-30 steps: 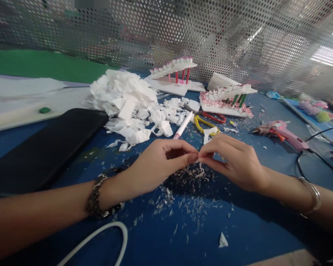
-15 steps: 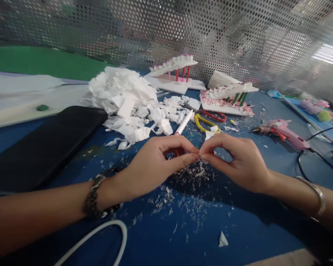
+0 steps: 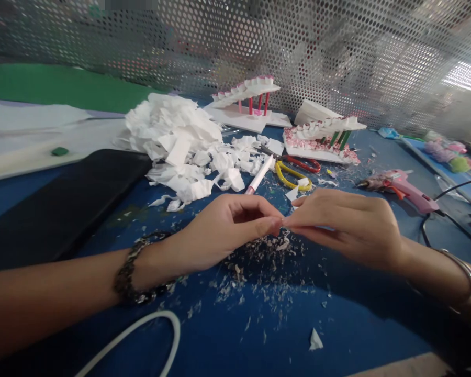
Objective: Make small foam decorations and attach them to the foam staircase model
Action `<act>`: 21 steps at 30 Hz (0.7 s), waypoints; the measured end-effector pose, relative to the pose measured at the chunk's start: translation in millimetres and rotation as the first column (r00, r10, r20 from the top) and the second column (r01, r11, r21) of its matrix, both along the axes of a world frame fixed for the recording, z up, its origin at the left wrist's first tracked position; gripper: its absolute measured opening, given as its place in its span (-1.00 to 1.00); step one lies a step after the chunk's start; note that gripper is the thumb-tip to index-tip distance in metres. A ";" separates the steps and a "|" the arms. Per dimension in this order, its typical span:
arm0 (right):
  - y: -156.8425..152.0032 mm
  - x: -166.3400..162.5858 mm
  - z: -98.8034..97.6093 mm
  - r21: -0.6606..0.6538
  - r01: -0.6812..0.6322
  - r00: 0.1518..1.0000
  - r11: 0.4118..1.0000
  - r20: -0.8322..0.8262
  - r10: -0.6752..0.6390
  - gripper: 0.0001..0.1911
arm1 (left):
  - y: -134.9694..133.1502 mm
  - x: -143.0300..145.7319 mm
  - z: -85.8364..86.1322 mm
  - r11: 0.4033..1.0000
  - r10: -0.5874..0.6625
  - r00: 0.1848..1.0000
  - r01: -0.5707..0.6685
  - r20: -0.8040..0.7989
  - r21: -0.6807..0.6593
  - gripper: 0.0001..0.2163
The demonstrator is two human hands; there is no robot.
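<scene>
My left hand (image 3: 223, 230) and my right hand (image 3: 345, 225) meet fingertip to fingertip over the middle of the blue table. Both are closed in a pinch; whatever lies between the fingertips is too small to make out. Below them is a scatter of tiny paper shreds (image 3: 267, 251). Just beyond my left hand lies a white pen (image 3: 260, 175). Scissors with a yellow and a red handle loop (image 3: 292, 175) rest beyond the fingertips, a scrap of white paper on the yellow loop. A heap of torn white tissue paper (image 3: 176, 125) stands behind my left hand.
Two white stair-like paper models, one on red posts (image 3: 251, 102) and one on green posts (image 3: 324, 136), stand at the back before a perforated metal screen (image 3: 259, 36). A pink glue gun (image 3: 402, 189) lies right, a dark flat slab (image 3: 70, 204) left, a white cable (image 3: 141, 327) in front.
My right hand has turned and shifted a little to the right, its fingers now straighter, with its fingertips still against my left hand's. My left hand has barely moved.
</scene>
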State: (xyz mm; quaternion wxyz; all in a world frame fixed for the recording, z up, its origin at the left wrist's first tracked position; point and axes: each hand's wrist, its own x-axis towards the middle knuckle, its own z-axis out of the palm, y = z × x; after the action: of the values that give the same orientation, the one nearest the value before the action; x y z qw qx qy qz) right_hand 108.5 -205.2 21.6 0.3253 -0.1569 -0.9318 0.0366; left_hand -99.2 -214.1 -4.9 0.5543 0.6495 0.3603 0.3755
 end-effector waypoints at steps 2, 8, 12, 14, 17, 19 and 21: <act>0.5 1.5 -1.2 0.069 -0.023 1.000 0.997 0.000 0.023 -0.87 | 0.1 0.3 0.2 1.000 -0.017 1.000 0.017 -0.005 0.002 -0.93; 0.6 0.3 -2.5 0.091 -0.044 0.999 0.995 -0.011 0.045 -0.92 | 0.4 0.3 0.3 0.999 -0.036 0.999 0.036 -0.005 -0.003 -0.92; -1.7 -3.2 -1.2 -0.038 0.033 0.998 0.999 -0.056 -0.035 -0.96 | 0.6 -1.2 -1.4 0.998 -0.056 0.998 0.055 0.028 0.016 -0.92; -2.9 -4.6 -0.9 -0.106 0.074 0.994 0.992 -0.075 -0.083 -0.96 | 0.4 -1.5 -2.1 0.998 -0.062 0.997 0.061 0.040 0.027 -0.92; -4.2 -5.8 -1.5 -0.228 0.097 0.989 0.969 -0.091 -0.121 -0.95 | -0.4 -0.8 -2.1 0.998 -0.053 0.997 0.052 0.048 0.031 -0.93; -4.7 -6.1 -2.5 -0.314 0.076 0.987 0.946 -0.111 -0.116 -0.95 | -0.9 0.0 -1.4 0.998 -0.052 0.997 0.051 0.056 0.021 -0.94; -5.0 -6.3 -3.4 -0.381 0.047 0.986 0.923 -0.129 -0.103 -0.94 | -1.6 0.5 -0.5 0.998 -0.056 0.996 0.056 0.068 0.003 -0.95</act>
State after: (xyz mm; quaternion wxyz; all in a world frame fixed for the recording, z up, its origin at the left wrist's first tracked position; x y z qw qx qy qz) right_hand 102.2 -210.2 18.2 0.3578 -0.2489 -0.8743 0.2136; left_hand -98.7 -215.7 -5.4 0.5763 0.6465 0.3228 0.3818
